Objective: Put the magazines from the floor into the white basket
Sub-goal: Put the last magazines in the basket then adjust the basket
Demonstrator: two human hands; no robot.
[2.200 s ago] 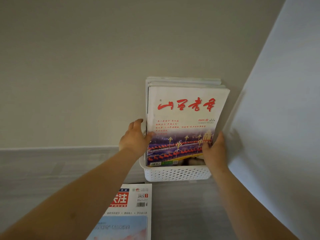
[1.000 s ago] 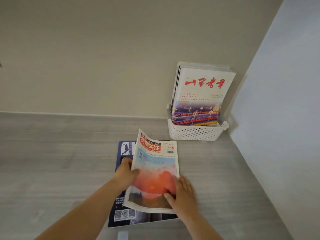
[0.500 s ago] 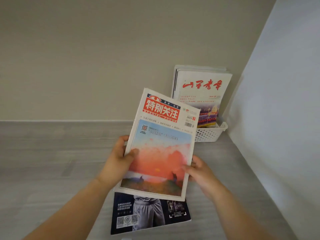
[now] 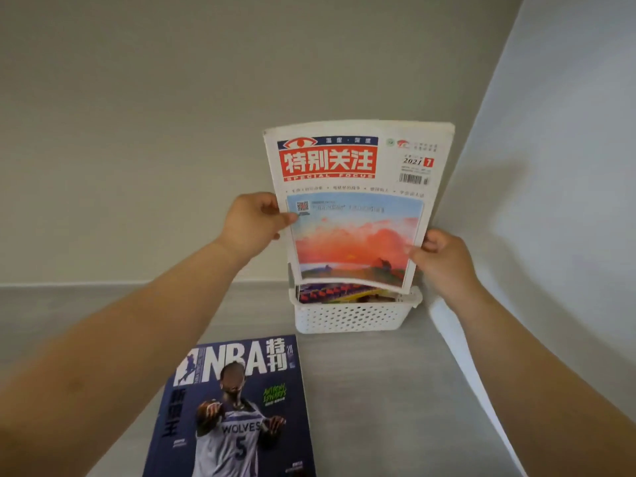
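You are holding the Special Focus magazine [image 4: 358,204] upright above the white basket [image 4: 354,316], its cover facing you: a white masthead band with a red title block, a barcode and "2021" at the upper right, and below that a large picture of an orange-red sky over a dark landscape. Its bottom edge bows slightly and sits just over the basket's rim, in front of the magazines already standing inside [image 4: 340,294], whose colourful lower covers peek out beneath it. Your left hand [image 4: 253,223] pinches the left edge near the middle, thumb on the cover; your right hand [image 4: 444,259] grips the right edge lower down, fingers curled around it. The perforated basket stands on the grey floor [image 4: 378,390] in the corner, close against the beige wall [image 4: 137,132] and the white panel [image 4: 550,166] on the right. On the floor nearer you lies the dark blue NBA magazine [image 4: 237,407], flat and face up, partly under your left forearm.
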